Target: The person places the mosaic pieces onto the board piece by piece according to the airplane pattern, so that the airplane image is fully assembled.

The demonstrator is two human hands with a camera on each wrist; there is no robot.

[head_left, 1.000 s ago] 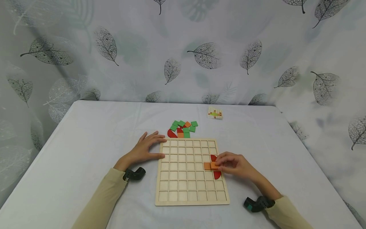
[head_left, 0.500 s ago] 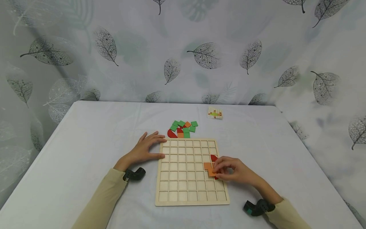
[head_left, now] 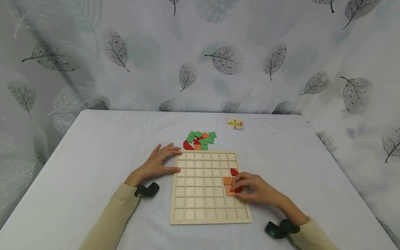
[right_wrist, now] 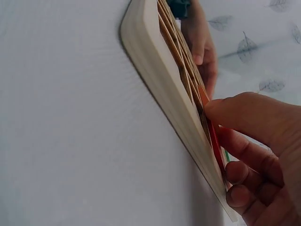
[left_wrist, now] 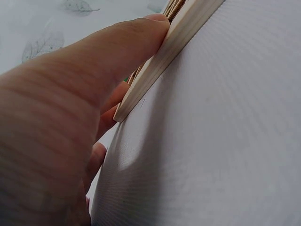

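While, in the head view, the left hand (head_left: 156, 165) lies spread against the gridded wooden board (head_left: 210, 221), the right hand (head_left: 257, 188) pinches the lower orange square tile (head_left: 229, 191) near the board's right side. The left wrist view shows the thumb (left_wrist: 134, 42) touching the rim (left_wrist: 167, 50); in the right wrist view the tile looks thin, and I'd guess light, stiff, slightly slick, best held by opposite edges.

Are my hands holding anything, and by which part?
Your right hand touches an orange tile at its right side; pinched or pressed, I can't tell. Your left hand touches the board at its left edge.
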